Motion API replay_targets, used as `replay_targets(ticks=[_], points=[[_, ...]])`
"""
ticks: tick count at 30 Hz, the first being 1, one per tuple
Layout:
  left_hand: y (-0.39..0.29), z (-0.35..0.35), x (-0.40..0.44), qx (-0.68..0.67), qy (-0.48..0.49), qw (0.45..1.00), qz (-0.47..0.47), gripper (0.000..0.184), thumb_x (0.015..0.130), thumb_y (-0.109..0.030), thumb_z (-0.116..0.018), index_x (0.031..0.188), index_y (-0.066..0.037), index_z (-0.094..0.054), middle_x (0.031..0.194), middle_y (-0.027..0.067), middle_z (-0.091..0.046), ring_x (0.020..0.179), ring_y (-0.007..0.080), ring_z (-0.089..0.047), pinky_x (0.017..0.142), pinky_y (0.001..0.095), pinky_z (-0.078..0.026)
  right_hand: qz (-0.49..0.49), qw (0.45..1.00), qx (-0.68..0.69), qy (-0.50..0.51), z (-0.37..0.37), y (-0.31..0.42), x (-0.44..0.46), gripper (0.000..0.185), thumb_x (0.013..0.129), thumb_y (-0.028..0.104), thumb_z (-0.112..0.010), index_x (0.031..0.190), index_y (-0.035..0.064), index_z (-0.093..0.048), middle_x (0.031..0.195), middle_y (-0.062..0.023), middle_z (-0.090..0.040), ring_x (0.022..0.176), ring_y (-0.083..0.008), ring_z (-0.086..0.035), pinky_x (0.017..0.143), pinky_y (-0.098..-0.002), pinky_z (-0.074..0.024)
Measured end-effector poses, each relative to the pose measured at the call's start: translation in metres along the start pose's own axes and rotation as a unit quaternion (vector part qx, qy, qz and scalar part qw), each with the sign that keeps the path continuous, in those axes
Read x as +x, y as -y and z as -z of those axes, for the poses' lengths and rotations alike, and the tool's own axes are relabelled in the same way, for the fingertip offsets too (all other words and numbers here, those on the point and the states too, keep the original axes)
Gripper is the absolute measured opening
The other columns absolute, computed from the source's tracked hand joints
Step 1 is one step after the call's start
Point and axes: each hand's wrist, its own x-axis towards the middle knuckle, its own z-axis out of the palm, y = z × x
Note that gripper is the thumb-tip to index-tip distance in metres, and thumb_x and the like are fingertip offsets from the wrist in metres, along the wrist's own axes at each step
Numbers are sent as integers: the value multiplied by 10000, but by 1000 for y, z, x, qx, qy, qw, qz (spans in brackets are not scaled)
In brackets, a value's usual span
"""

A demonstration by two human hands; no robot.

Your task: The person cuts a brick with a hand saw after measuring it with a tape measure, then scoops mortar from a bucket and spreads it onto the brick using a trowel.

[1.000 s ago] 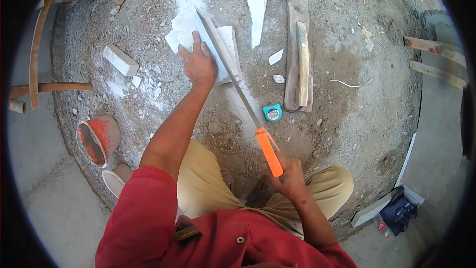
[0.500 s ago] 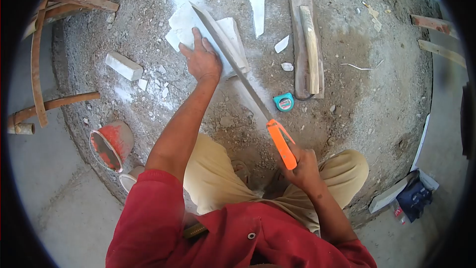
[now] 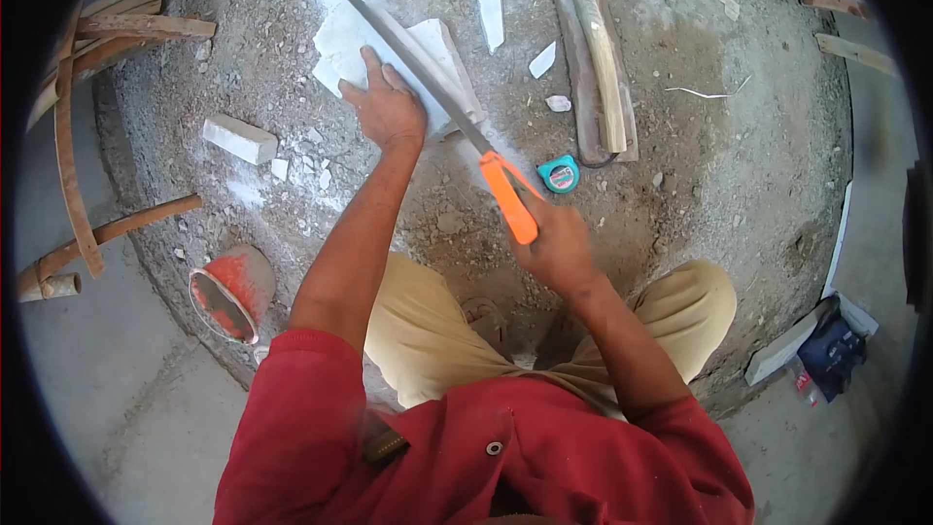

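So the slab (image 3: pixel 345 39) sits well in from the left edge of the dirt (image 3: pixel 680 165), your left hand (image 3: pixel 391 117) on it, fingers part-spread, right hand (image 3: pixel 559 245) wrapped round the saw (image 3: pixel 508 198), blade (image 3: pixel 403 56) angled over it

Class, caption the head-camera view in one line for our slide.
Left hand on a white slab, right hand gripping a saw by its orange handle.

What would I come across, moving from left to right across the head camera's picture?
Pale block → left hand → orange saw handle → teal tape measure → thin white strip → dark blue bag.
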Motion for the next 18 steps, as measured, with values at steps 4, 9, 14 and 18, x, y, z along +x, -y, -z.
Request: replay_targets(ticks=[4, 9, 14, 18], points=[[-3, 3, -4, 11, -6, 1000, 4, 517, 1072, -422, -389, 1584, -351, -360, 1567, 316, -268, 1094, 469, -656, 940, 524, -535, 49, 996, -12, -70, -6, -10, -20, 189, 810, 154, -711, 974, 78, -656, 759, -209, -672, 720, -450, -657, 633, -538, -528], [3, -6, 2, 9, 9, 1000, 14, 521, 1070, -419, -395, 1584, -349, -358, 1573, 316, -266, 1096, 470, -656, 946, 533, -533, -10, 1000, -7, 20, 25, -13, -81, 218, 817, 143, -692, 1023, 74, -672, 790, -202, -689, 709, -446, -665, 634, -537, -531], [0, -2, 2, 11, -17, 1000, 13, 515, 1072, -432, -390, 1580, -348, -368, 1571, 317, -267, 1086, 473, -660, 932, 537, -535, 76, 994, 14, -83, -20, 17, 59, 169, 821, 167, -697, 947, 59, -660, 808, -231, -686, 762, -469, -666, 686, -557, -537], [2, -2, 3, 1, 1, 999, 39, 513, 1072, -431, -391, 1578, -344, -375, 1571, 317, -268, 1089, 476, -658, 932, 545, -533, -20, 1000, 9, -5, 26, 5, -66, 149, 816, 149, -689, 942, 75, -658, 787, -223, -680, 768, -460, -663, 677, -550, -535]])
